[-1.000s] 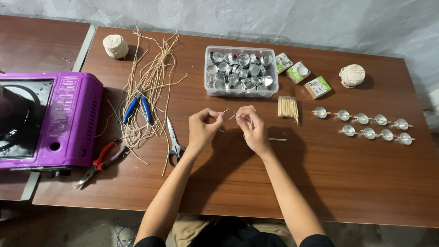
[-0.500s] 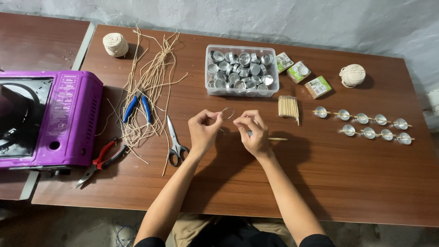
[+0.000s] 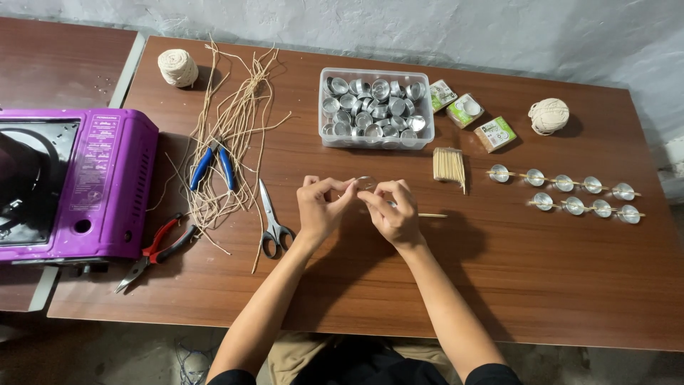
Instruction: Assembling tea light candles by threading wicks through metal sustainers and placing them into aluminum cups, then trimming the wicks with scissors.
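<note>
Head view from above showed both hands meeting over the middle of the brown wooden bench [image 3: 499, 285]. The left hand [image 3: 318, 210] and the right hand [image 3: 392, 214] were each closed in a fingertip pinch on a small round silver metal cup [image 3: 365, 183], which was held just above the bench between them. A thin wooden stick [image 3: 431, 215] lay on the bench just right of the right hand. Compared with a second earlier, the hands had been drawn closer together, and the cup was now seen plainly between the fingertips where only a thin pale strand had shown before; from that, the work was judged to have moved on to handling the cup itself.

Far of the hands, a clear plastic box of silver cups [image 3: 375, 108] was set, with a bundle of short wooden sticks [image 3: 449, 164] to its right. Further right, two rows of silver cups threaded on sticks [image 3: 581, 196] were laid out. To the left, grey-handled scissors [image 3: 272, 217], loose tan cord strands [image 3: 228, 135], blue-handled pliers [image 3: 212, 164] and red-handled pliers [image 3: 160, 246] were spread, beside a purple portable gas stove [image 3: 78, 182].
</note>
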